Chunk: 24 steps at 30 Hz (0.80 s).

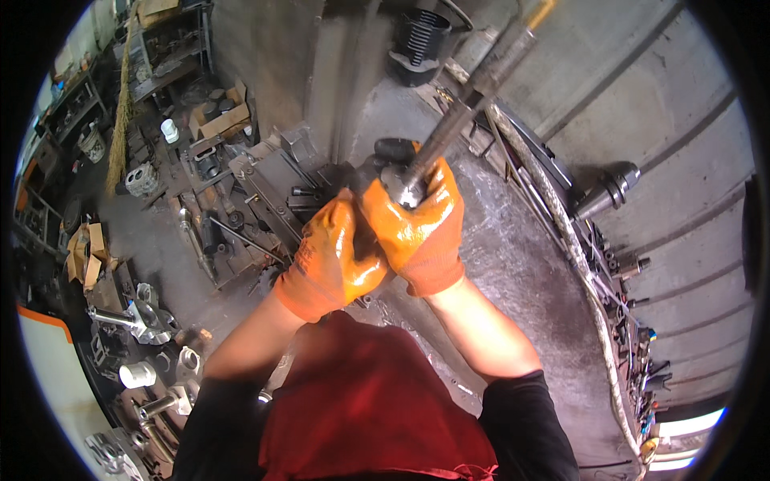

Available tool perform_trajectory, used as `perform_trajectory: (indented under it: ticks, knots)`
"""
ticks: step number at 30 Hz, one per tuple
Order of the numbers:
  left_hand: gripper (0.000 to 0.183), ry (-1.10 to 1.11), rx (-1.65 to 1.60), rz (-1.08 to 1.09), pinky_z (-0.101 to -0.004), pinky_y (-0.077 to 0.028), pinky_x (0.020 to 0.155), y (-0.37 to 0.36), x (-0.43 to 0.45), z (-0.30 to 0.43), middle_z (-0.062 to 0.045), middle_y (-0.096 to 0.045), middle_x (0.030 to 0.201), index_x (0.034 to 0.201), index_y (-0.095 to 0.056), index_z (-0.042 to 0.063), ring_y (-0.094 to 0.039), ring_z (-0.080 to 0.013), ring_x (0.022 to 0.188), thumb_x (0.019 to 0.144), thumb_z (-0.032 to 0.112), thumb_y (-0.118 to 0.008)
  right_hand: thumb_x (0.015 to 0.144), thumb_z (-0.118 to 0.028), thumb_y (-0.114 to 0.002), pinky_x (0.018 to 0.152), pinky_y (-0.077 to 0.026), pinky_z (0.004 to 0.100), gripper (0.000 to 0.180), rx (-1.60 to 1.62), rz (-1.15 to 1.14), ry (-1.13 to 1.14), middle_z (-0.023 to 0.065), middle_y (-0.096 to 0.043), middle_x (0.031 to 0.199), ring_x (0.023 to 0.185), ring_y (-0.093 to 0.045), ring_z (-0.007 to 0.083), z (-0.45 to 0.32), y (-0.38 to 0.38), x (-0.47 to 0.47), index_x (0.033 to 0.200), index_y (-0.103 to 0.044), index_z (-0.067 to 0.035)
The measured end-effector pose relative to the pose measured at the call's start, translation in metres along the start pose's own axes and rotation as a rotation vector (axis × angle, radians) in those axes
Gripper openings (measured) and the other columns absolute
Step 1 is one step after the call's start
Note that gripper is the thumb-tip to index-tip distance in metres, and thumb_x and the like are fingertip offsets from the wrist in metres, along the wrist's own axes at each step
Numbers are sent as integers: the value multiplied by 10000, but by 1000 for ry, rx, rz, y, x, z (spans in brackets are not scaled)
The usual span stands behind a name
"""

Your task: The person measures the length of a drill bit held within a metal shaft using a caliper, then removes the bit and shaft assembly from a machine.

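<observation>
Both hands wear orange coated work gloves and are close together in front of the red apron (379, 397). My right hand (418, 231) curls around a shiny round metal part (396, 180), thumb and forefinger on either side of it. A stepped steel shaft (448, 129) slants down from the upper right to this part; whether they are joined is unclear. My left hand (337, 258) is curled beside the right one, against a dark piece in shadow between the palms. Its fingertips are mostly hidden. Just beyond the right hand is a black rounded handle-like part (394, 148).
Steel bars and tools cover the low bench (264, 186) ahead left. Machined metal parts (144, 318) lie at lower left. A straw broom (123, 108) stands at far left. A pale wrapped hose (565, 234) runs along the right, by a tapered tool holder (610, 189).
</observation>
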<state>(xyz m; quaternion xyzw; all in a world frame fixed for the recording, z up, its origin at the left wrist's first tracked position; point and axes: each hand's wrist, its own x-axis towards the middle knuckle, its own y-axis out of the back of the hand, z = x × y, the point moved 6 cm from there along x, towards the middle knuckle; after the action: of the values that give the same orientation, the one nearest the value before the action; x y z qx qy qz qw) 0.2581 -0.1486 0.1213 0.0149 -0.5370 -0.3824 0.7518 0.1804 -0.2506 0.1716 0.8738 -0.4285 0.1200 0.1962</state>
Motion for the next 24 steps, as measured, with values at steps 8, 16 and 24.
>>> perform_trajectory:
  ticks: [8, 16, 24]
  knots:
    - [670, 202, -283, -10, -481, -531, 840, -3, 11, -7, -292, -615, 1165, 1321, -492, -96, -638, -474, 965, 761, 148, -768, 780, -174, -799, 919, -512, 331, 622, 223, -481, 95, 77, -686, 1086, 1007, -643, 162, -5, 19, 26, 1304, -538, 36]
    - [481, 294, -318, -61, -442, -524, 833, -1, 17, -6, -189, -670, 1035, 1185, -569, -25, -662, -380, 930, 761, 149, -716, 769, -212, -816, 902, -508, 319, 664, 265, -288, 169, 49, -651, 1090, 996, -612, 143, -12, 19, 11, 1317, -516, 12]
    - [488, 242, -293, -19, -416, -529, 823, -7, 11, -12, -163, -697, 1016, 1194, -598, 12, -685, -370, 909, 775, 208, -753, 821, -101, -772, 902, -508, 296, 606, 16, 19, 37, 107, -654, 1157, 1036, -625, 133, 1, 3, -5, 1351, -507, 24]
